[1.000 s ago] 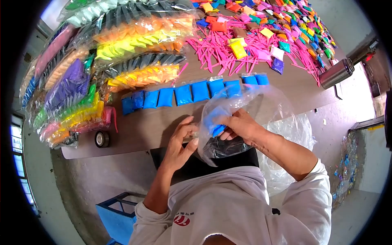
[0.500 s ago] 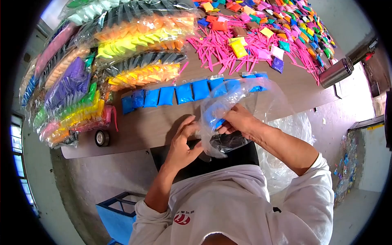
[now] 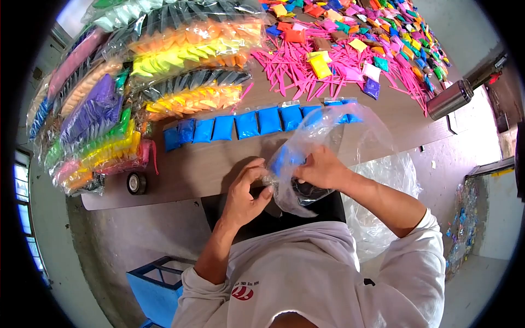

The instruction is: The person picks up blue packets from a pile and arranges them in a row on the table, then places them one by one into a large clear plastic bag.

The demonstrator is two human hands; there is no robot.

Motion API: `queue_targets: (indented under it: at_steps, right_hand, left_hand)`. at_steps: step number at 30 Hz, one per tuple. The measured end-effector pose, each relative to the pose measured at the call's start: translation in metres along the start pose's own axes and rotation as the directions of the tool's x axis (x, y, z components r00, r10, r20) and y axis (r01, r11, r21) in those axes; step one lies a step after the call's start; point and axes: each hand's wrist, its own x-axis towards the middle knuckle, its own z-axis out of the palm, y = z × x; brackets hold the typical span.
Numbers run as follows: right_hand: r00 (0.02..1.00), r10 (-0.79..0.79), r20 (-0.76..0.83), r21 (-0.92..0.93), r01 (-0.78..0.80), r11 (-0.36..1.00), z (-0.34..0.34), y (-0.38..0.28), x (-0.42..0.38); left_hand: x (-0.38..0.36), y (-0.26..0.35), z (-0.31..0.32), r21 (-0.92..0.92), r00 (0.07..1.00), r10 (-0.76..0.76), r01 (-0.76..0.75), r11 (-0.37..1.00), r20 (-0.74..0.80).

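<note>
A large clear plastic bag (image 3: 350, 117) hangs at the table's near edge, with blue packets (image 3: 284, 160) showing through its film. My left hand (image 3: 249, 191) pinches the bag's left edge between thumb and fingers. Over the bag's middle, the fingers of my right hand (image 3: 324, 170) are curled in beside the blue packets; what lies between them is hidden. Just under that hand is a dark, shiny patch (image 3: 313, 190) that I cannot make out. Beyond the bag, a row of flat blue packets (image 3: 247, 126) lies across the table, its right end partly covered by film.
Clear bags of coloured packets (image 3: 191, 49) are piled at the left, with a tape roll (image 3: 136, 183) near them. Pink sticks (image 3: 306, 63) and loose packets heap at the back. A metal flask (image 3: 450, 98) lies at the right edge; a blue bin (image 3: 156, 290) stands below.
My right hand has shifted slightly to the right, and its fingertips sit farther from the blue in the bag. The bag's film has swung a little right. My left hand has barely moved.
</note>
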Motion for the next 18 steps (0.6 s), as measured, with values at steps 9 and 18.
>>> queue_targets:
  at_steps: [9,18]
  right_hand:
    - [0.971,0.186,0.149,0.336,-0.226,0.914,0.0,0.005,0.011]
    - [0.969,-0.247,0.005,-0.281,0.238,0.93,-0.004,-0.02,-0.013]
  left_hand:
    - [-0.002,0.007,0.014,0.188,0.998,0.058,-0.05,0.981,-0.04]
    - [0.003,0.01,0.019,0.027,0.985,-0.118,0.123,0.992,-0.128]
